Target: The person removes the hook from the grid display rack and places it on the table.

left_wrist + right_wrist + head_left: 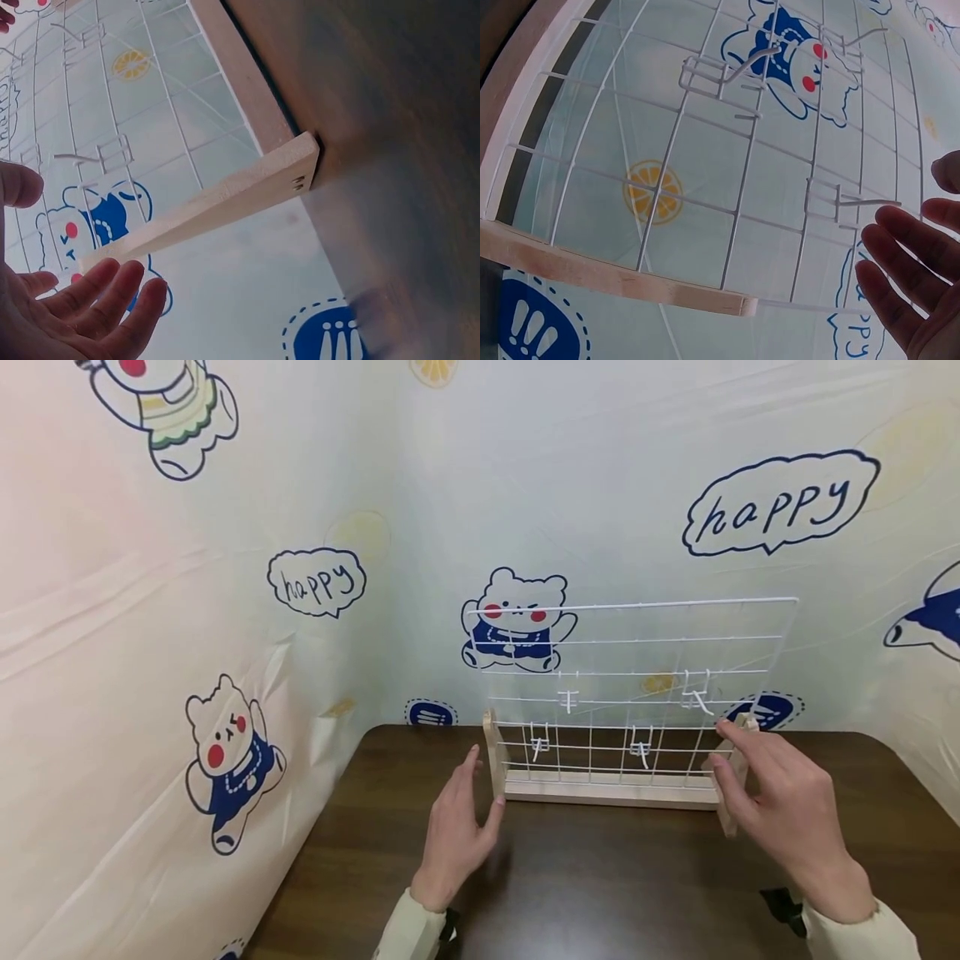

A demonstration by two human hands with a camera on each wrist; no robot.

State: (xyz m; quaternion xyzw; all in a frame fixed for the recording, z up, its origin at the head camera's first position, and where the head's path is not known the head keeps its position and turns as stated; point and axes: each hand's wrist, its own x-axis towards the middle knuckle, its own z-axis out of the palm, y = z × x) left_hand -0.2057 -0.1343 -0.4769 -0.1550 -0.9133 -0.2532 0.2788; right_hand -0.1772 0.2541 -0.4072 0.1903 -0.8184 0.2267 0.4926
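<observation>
A white wire grid rack (633, 639) stands on a wooden base (611, 789) with a wooden upright at each end. Several white wire hooks hang from the grid, among them one hook (697, 700) at the upper right and another (640, 750) lower down. Beside the left upright (495, 752), my left hand (459, 827) has its fingers extended and thumb apart. My right hand (787, 802) is at the rack's right end, overlapping the right upright in the head view. In the right wrist view its fingers (907, 255) are loosely bent near a hook (855, 201), holding nothing.
The rack stands toward the back of a dark brown wooden table (600, 877). A pale cloth (622, 468) printed with cartoon bears, lemon slices and "happy" bubbles hangs behind and to the left, close to the table's edges.
</observation>
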